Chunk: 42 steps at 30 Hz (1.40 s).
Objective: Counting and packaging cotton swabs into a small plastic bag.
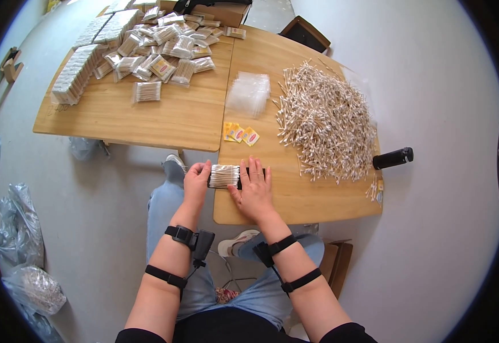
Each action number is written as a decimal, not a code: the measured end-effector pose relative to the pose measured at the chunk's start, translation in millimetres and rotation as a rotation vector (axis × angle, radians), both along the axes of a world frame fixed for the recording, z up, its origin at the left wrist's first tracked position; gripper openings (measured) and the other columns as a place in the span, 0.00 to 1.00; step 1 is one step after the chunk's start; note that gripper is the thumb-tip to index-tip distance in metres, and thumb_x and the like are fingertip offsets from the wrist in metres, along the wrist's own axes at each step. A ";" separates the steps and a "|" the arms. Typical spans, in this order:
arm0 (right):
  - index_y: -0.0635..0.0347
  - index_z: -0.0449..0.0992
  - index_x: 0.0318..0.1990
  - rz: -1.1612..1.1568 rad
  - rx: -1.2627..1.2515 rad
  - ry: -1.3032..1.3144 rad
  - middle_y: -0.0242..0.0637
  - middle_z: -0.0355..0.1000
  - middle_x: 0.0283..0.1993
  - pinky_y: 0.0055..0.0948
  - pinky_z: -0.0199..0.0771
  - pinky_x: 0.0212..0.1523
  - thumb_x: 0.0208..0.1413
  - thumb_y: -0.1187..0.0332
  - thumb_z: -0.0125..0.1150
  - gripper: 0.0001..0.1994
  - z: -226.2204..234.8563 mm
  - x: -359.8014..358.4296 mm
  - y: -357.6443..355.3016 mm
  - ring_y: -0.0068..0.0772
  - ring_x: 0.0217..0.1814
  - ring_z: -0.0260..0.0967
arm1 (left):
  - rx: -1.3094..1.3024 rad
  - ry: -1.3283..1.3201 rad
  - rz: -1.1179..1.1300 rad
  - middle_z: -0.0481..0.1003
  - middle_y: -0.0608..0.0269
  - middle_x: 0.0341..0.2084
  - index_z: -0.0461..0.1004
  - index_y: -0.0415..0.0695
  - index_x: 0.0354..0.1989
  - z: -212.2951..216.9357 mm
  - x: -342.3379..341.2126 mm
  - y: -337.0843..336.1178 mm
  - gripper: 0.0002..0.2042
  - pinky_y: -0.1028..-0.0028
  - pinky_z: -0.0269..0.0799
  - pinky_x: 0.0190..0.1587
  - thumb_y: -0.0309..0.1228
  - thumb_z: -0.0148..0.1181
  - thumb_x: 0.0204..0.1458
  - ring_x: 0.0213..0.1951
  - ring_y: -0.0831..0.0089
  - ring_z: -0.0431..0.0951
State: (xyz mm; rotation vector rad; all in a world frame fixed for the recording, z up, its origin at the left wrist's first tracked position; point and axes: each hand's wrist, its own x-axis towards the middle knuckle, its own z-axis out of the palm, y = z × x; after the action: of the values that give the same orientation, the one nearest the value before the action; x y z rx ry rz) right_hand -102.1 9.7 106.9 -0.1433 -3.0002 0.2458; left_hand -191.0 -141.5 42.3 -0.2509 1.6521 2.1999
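Note:
A row of cotton swabs (224, 176) lies side by side on a flat black holder (243, 184) at the table's near left corner. My left hand (195, 182) grips the left end of this holder, its fingers closed at the edge. On the right end my right hand (254, 191) lies flat, fingers stretched out beside the swabs and partly covering the holder. Just beyond are several small yellow and white cards (241, 134). Farther off is a stack of clear plastic bags (248, 94). A large heap of loose cotton swabs (326, 123) spreads to the right.
On the left table (140, 126) are many filled swab packets (172, 48) and stacked white bundles (78, 74). A black cylinder (393, 158) juts out at the right table's edge. Plastic bags (20, 228) sit on the floor at left; a brown box (305, 35) stands behind the table.

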 end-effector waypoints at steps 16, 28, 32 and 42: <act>0.60 0.60 0.69 -0.136 -0.144 0.067 0.49 0.54 0.73 0.58 0.38 0.73 0.65 0.54 0.49 0.29 -7.3 -4.8 -6.7 0.50 0.76 0.47 | -0.235 0.164 0.089 0.77 0.65 0.29 0.74 0.39 0.38 12.9 5.8 6.8 0.14 0.75 0.71 0.39 0.38 0.67 0.55 0.32 0.78 0.73; 0.47 0.67 0.66 -0.164 -0.070 0.102 0.48 0.57 0.70 0.58 0.42 0.72 0.62 0.60 0.53 0.24 -6.7 -6.8 -16.0 0.51 0.74 0.51 | -0.352 0.252 -0.018 0.75 0.67 0.34 0.72 0.40 0.44 17.8 8.5 2.0 0.14 0.78 0.70 0.40 0.31 0.67 0.54 0.35 0.80 0.72; 0.47 0.67 0.66 -0.173 -0.055 0.119 0.48 0.58 0.70 0.59 0.42 0.72 0.62 0.61 0.54 0.24 -8.7 -8.2 -17.7 0.51 0.73 0.52 | -0.325 0.266 -0.010 0.77 0.61 0.31 0.72 0.40 0.43 6.5 6.1 2.3 0.13 0.74 0.72 0.41 0.31 0.67 0.53 0.34 0.75 0.75; 0.50 0.65 0.67 -0.004 -0.039 0.107 0.48 0.61 0.69 0.61 0.46 0.70 0.60 0.57 0.56 0.28 4.0 11.9 -21.5 0.51 0.73 0.54 | -0.223 0.182 0.020 0.75 0.66 0.34 0.72 0.40 0.44 2.4 10.5 0.4 0.11 0.78 0.71 0.40 0.33 0.62 0.59 0.36 0.80 0.72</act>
State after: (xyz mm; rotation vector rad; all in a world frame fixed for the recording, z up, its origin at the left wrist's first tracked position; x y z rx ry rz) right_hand -90.3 -11.8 110.9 -0.1350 -2.8902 0.3025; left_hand -180.5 -141.1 44.7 -0.1290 2.0042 2.1054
